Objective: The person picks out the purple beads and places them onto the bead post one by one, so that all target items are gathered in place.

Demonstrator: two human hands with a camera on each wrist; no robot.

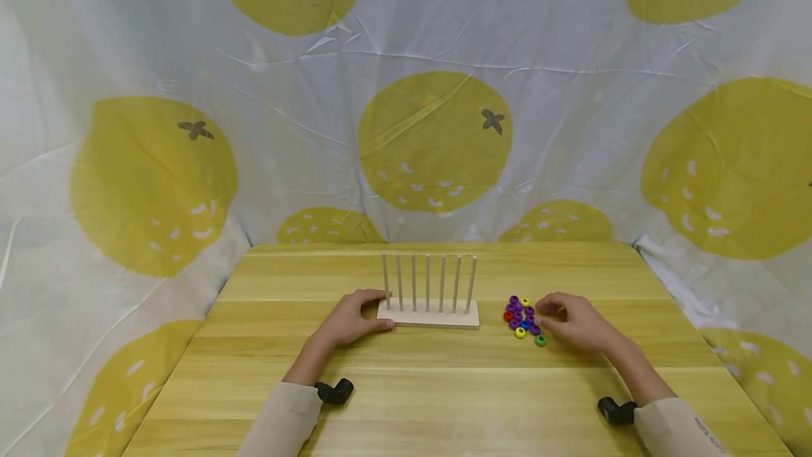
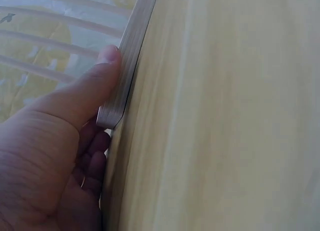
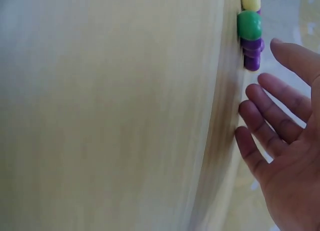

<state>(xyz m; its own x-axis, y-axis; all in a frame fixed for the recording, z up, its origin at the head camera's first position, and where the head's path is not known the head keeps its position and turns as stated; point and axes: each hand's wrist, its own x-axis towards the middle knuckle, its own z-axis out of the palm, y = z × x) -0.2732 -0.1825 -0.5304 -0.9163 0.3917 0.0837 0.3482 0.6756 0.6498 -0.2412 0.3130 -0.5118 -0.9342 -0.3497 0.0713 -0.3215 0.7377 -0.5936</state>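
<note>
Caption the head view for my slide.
Left hand grips one end of a seven-peg wooden rack; the right hand is beside a cluster of colourful beads.

beige left sleeve (image 1: 280,420); beige right sleeve (image 1: 672,429) bearing small dark lettering (image 1: 710,434); stubby black left wrist camera (image 1: 335,391), matching black right wrist camera (image 1: 617,411).

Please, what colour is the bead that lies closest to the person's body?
Green. The bead shows best in the right wrist view.
</note>
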